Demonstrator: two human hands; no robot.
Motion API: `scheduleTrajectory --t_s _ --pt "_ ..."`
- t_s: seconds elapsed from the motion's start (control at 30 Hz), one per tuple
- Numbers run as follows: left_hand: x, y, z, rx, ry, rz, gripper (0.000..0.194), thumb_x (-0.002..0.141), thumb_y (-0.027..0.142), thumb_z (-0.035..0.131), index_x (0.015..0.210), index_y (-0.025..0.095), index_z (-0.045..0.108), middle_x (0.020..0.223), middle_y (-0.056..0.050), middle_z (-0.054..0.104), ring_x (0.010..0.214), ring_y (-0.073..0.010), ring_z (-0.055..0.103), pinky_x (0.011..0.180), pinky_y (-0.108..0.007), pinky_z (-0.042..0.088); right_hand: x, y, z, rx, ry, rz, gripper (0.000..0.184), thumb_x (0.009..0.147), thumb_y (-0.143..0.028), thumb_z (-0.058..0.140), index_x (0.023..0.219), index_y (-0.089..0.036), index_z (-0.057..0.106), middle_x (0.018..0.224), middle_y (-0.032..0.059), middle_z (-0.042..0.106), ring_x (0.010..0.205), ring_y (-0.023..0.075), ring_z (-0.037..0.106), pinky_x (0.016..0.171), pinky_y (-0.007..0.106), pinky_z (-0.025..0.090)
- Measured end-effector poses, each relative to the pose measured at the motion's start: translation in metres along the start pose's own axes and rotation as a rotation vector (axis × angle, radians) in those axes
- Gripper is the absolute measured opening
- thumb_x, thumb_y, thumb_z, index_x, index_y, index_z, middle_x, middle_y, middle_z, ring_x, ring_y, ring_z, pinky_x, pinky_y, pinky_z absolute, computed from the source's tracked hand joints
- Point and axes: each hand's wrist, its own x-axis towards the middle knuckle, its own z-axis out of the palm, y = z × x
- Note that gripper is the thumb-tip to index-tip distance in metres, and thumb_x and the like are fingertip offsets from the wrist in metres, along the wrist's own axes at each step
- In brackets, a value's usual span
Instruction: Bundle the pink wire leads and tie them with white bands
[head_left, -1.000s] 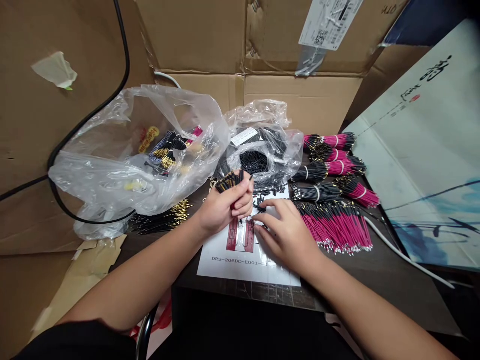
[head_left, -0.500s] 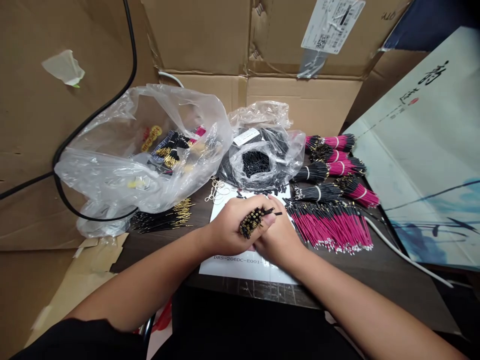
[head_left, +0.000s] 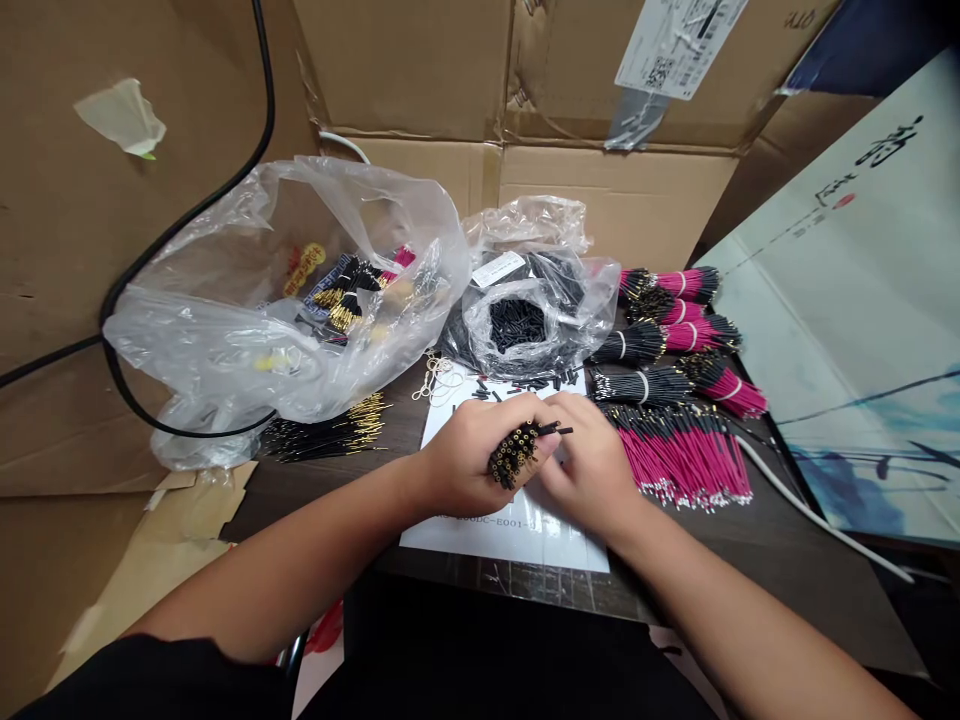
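Head view: the left hand [head_left: 471, 445] makes a fist around a black bundle [head_left: 513, 458] with gold-rimmed ends, above the paper sheet [head_left: 510, 555]. The right hand [head_left: 594, 465] is just beside it, fingers curled — whether they grip anything is hidden. One thin strand [head_left: 556, 430] juts out past the rest, so a brush from the right hand could dislodge it. A slackened fist might let others slide down among the loose black pieces [head_left: 571, 377].

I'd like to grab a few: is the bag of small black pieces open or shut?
Open: the clear bag has its mouth spread wide, and the small black pieces show inside. How deep they go, I cannot tell.
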Motion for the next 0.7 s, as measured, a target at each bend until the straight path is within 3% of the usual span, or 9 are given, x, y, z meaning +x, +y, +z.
scheduleTrajectory --t_s 0.1,0.17,0.23,0.33,0.4,0.7 --pt "-0.002 -0.001 0.003 -0.150 0.001 -0.150 0.006 0.092 0.024 0.059 0.090 0.019 0.056 0.066 0.002 0.056 0.054 -0.0091 0.053 0.053 -0.021 0.043 0.001 0.003 -0.022 0.073 0.159 0.103 0.012 0.092 -0.014 0.048 0.082 -0.017 0.053 0.082 0.0063 0.057 0.080 0.0182 0.054 0.072 0.036 0.045" --pt "0.000 0.000 0.004 -0.419 0.061 -0.309 0.013 0.096 0.031 0.056 0.089 0.020 0.055 0.058 0.006 0.047 0.045 -0.0071 0.045 0.046 -0.020 0.038 -0.001 0.000 -0.028 0.148 0.227 0.141 0.011 0.092 -0.012 0.049 0.084 -0.017 0.053 0.082 0.0059 0.057 0.079 0.0172 0.054 0.072 0.035 0.044" --pt "0.005 0.000 0.004 -0.797 0.168 -0.407 0.019 0.098 0.035 0.052 0.085 0.020 0.052 0.050 0.010 0.032 0.038 -0.0048 0.028 0.040 -0.018 0.029 -0.005 -0.008 -0.027 0.215 0.136 0.076 0.009 0.091 -0.010 0.049 0.087 -0.016 0.054 0.081 0.0051 0.057 0.077 0.0164 0.053 0.071 0.033 0.045" --pt "0.013 0.001 0.001 -1.147 0.282 -0.503 0.021 0.100 0.032 0.046 0.083 0.020 0.050 0.049 0.011 0.024 0.038 -0.0043 0.015 0.039 -0.015 0.025 -0.009 -0.024 -0.016 0.238 -0.214 -0.229 0.012 0.090 -0.007 0.047 0.088 -0.016 0.055 0.081 0.0062 0.059 0.077 0.0173 0.052 0.069 0.032 0.048" --pt "0.016 0.002 0.000 -1.228 0.281 -0.548 0.023 0.101 0.031 0.044 0.083 0.019 0.051 0.049 0.011 0.025 0.038 -0.0044 0.015 0.039 -0.015 0.026 -0.010 -0.032 -0.008 0.244 -0.300 -0.324 0.014 0.090 -0.006 0.046 0.092 -0.014 0.057 0.090 0.0099 0.063 0.083 0.0187 0.052 0.074 0.034 0.051" --pt "0.015 0.005 0.003 -1.225 0.171 -0.543 0.022 0.100 0.031 0.045 0.082 0.019 0.049 0.047 0.010 0.035 0.034 -0.0050 0.030 0.040 -0.018 0.037 -0.011 -0.033 -0.001 0.280 -0.266 -0.328 0.013 0.089 -0.006 0.047 0.088 -0.015 0.056 0.086 0.0087 0.057 0.084 0.0184 0.048 0.076 0.034 0.052"
